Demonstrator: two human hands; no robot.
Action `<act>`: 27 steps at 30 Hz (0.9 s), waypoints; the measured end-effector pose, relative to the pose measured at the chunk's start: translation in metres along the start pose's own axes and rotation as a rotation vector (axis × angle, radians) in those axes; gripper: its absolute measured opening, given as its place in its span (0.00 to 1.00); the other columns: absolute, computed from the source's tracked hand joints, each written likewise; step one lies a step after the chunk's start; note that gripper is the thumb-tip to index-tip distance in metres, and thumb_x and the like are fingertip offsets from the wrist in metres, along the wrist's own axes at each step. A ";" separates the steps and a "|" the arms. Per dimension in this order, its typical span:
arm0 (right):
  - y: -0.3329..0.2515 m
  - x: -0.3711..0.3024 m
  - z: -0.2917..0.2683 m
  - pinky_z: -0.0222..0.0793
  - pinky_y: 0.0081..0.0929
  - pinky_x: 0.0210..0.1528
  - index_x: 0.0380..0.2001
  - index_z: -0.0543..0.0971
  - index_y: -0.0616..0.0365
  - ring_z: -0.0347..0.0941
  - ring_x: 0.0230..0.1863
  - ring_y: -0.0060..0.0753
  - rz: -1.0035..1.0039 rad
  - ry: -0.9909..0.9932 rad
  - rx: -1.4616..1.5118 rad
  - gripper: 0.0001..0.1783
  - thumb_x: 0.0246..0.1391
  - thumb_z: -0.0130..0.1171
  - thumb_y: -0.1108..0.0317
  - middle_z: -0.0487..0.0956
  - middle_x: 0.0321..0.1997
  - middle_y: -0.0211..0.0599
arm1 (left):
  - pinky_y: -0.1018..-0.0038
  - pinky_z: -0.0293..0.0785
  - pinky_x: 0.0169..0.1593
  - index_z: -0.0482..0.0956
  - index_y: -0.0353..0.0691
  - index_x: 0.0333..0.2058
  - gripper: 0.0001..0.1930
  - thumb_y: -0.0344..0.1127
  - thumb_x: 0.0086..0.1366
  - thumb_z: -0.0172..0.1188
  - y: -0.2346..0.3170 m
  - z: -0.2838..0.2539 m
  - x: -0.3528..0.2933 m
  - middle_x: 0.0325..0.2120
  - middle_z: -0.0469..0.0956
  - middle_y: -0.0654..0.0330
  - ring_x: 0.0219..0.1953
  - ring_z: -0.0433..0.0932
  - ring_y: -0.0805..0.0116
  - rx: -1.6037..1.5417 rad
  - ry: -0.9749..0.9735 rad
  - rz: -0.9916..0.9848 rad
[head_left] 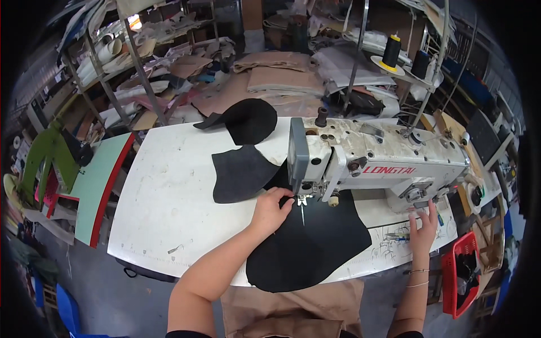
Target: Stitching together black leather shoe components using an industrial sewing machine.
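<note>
A white industrial sewing machine (394,155) stands on the white table, its presser foot (302,199) down over a large black fabric piece (310,248). That piece passes under the foot and hangs slightly over the near table edge. My left hand (273,210) lies on it just left of the foot, fingers curled and closed at the cloth. Below the machine's right end, my right hand (424,232) has thumb and forefinger apart. Its raised fingertip reaches the lever and dial area; whether it presses there I cannot tell. A dark grey fabric piece (243,174) lies beyond my left hand.
A curled black fabric piece (253,121) lies at the table's far edge. Small metal tools (397,236) rest beside my right hand. A red basket (459,276) with dark scraps stands at right. Thread cones (391,53) stand above. Behind are shelves with stacked materials.
</note>
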State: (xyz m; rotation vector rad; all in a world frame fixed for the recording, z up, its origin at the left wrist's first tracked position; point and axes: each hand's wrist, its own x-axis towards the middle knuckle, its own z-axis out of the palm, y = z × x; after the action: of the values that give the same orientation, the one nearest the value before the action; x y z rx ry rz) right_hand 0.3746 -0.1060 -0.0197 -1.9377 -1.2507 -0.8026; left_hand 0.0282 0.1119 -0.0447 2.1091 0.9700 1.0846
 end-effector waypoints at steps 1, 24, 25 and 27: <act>0.004 0.000 -0.001 0.52 0.47 0.63 0.22 0.74 0.64 0.72 0.45 0.49 -0.102 -0.059 -0.155 0.11 0.50 0.60 0.68 0.77 0.49 0.46 | 0.67 0.71 0.33 0.78 0.36 0.33 0.07 0.30 0.54 0.61 -0.002 -0.001 -0.001 0.29 0.77 0.54 0.28 0.76 0.55 -0.004 0.018 0.033; -0.083 -0.024 -0.042 0.49 0.48 0.64 0.37 0.76 0.54 0.64 0.59 0.46 -0.212 -0.398 0.277 0.18 0.41 0.67 0.63 0.70 0.57 0.41 | 0.68 0.72 0.39 0.79 0.37 0.32 0.08 0.29 0.52 0.62 -0.003 -0.005 -0.005 0.33 0.76 0.55 0.35 0.76 0.55 -0.018 -0.016 0.081; -0.104 -0.030 -0.044 0.50 0.47 0.64 0.40 0.76 0.54 0.63 0.60 0.45 -0.343 -0.556 0.379 0.21 0.41 0.68 0.62 0.70 0.57 0.42 | 0.69 0.72 0.40 0.79 0.37 0.33 0.08 0.30 0.52 0.63 -0.005 -0.008 -0.009 0.36 0.76 0.55 0.37 0.76 0.57 0.012 0.020 0.134; -0.136 -0.042 -0.043 0.52 0.47 0.64 0.45 0.74 0.56 0.63 0.60 0.47 -0.529 -0.708 0.529 0.26 0.41 0.67 0.60 0.70 0.55 0.42 | 0.61 0.66 0.49 0.77 0.40 0.35 0.13 0.32 0.50 0.66 0.011 -0.016 -0.017 0.43 0.72 0.54 0.46 0.71 0.53 0.285 0.073 0.327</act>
State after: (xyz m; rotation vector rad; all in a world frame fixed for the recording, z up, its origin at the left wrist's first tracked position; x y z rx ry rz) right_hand 0.2282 -0.1212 0.0010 -1.4875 -2.1868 0.0513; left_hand 0.0118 0.0947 -0.0359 2.5427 0.8751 1.2482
